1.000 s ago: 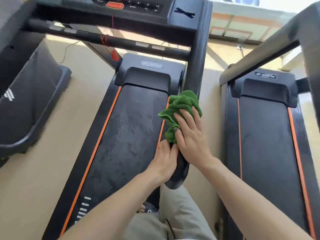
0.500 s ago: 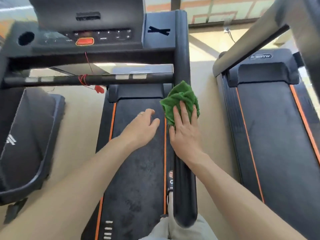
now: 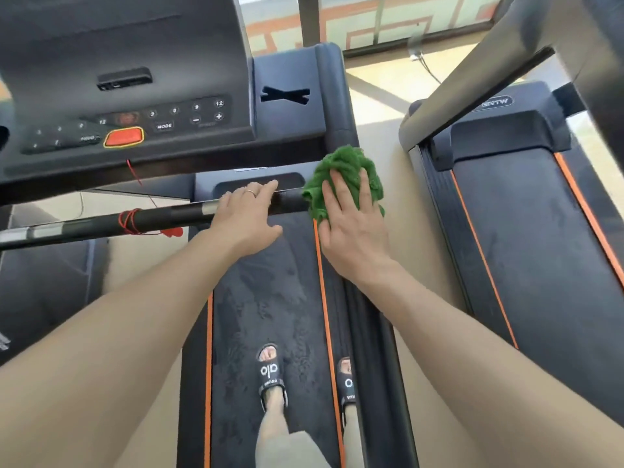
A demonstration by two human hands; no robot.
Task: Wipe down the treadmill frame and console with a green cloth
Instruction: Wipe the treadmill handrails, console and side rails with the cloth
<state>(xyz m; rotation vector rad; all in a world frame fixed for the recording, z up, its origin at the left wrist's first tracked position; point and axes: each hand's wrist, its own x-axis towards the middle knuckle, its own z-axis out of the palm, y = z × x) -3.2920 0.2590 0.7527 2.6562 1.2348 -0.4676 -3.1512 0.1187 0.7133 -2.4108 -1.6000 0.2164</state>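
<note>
1. My right hand (image 3: 351, 224) presses the green cloth (image 3: 344, 177) flat-fingered against the treadmill's right handrail (image 3: 371, 332).
2. My left hand (image 3: 246, 214) rests, fingers relaxed, on the crossbar (image 3: 162, 216) just left of the cloth.
3. The console (image 3: 141, 119) sits above both hands.

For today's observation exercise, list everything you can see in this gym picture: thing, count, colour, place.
Treadmill: one, black with orange stripes, centre, underfoot.
Console: one, dark grey, upper left.
Stop button: one, red, on console.
Crossbar: one, black, below console.
Red cord: one, wound round crossbar.
Green cloth: one, on right handrail.
Second treadmill: one, black, right.
Sandals: two, black, on belt.
Left hand: rests on crossbar.
Right hand: presses cloth flat.
</note>
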